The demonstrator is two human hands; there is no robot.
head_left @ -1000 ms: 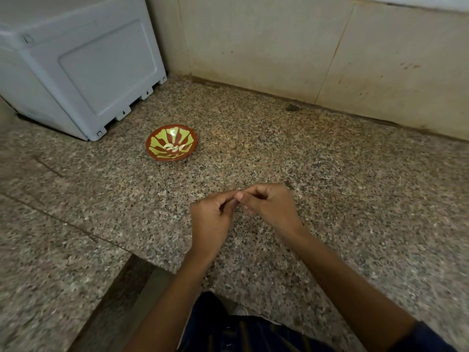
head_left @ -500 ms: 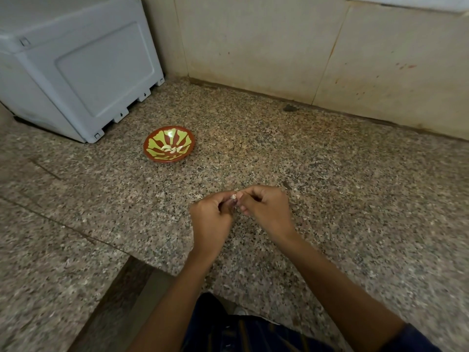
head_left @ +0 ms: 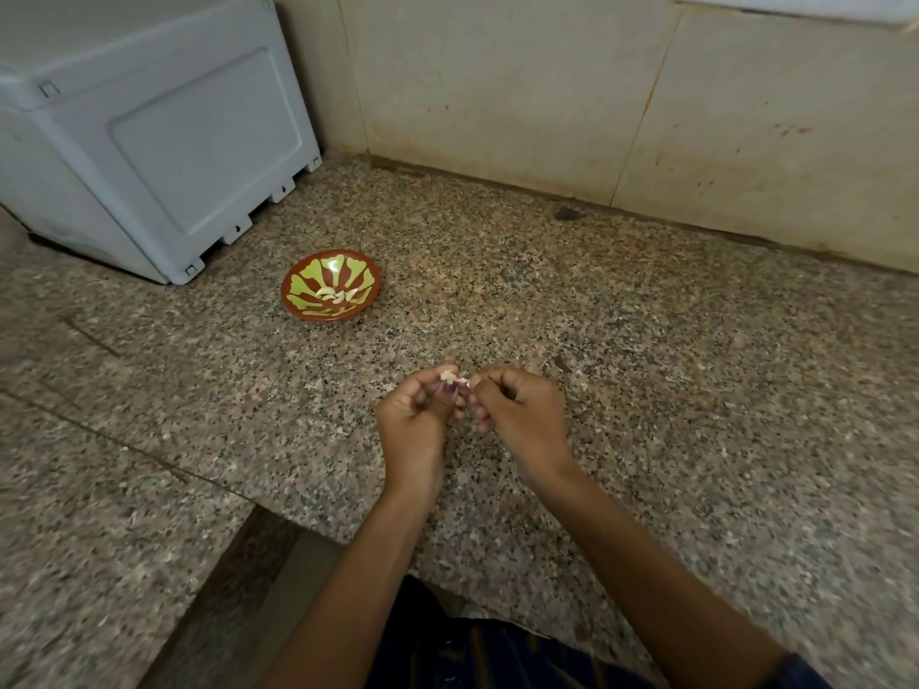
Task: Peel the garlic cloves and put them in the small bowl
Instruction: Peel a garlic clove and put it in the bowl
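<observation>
Left hand [head_left: 413, 415] and right hand [head_left: 522, 415] pinch one garlic clove [head_left: 450, 376] between curled fingertips, above granite counter [head_left: 646, 365]. Small bowl [head_left: 331, 284] far left holds peeled cloves [head_left: 338, 295]. No readable writing.

Both forearms are extended forward from the lower edge of the view and are brought together at the centre. The left hand [head_left: 415, 420] is held with its fingers [head_left: 437, 377] curled upward and inward, and a small pale garlic clove [head_left: 449, 375] is pinched at their tips. The right hand [head_left: 522, 415] is turned toward the left one, its fingers curled, and its fingertips are set against the same clove. The two hands are nearly touching at the fingertips. A dark sleeve [head_left: 805, 671] is seen on the right arm.
</observation>
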